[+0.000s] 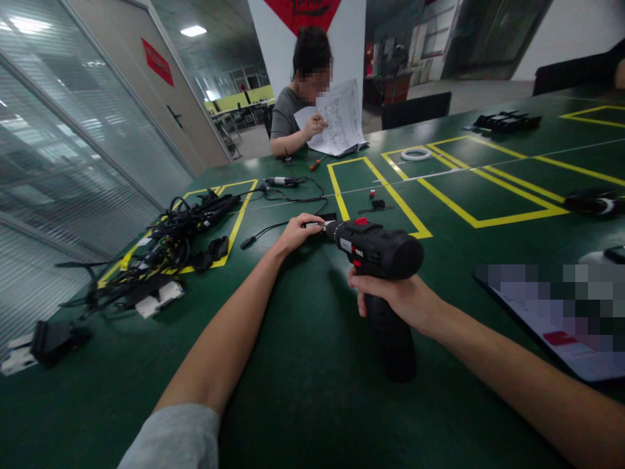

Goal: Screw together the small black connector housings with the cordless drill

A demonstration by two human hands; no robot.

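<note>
A black cordless drill [385, 249] with red buttons is in my right hand [403, 298], fingers wrapped round its grip. Its chuck points away and left, and the bit end meets a small black part [331, 217] on the table. My left hand [299, 233] grips that part from the left, fingertips close to the bit. The drill and fingers cover much of the part, so its kind is not clear. A thin black cable [266, 230] with a plug end lies beside my left hand.
Tangled black cables [180, 225] pile up at left. A tablet-like screen [547, 319] lies at right. Yellow tape [336, 192] marks the green table [312, 404]. A white tape roll [416, 154] and an orange-handled screwdriver [315, 165] lie farther back. Opposite, a person [286, 124] holds papers [339, 120].
</note>
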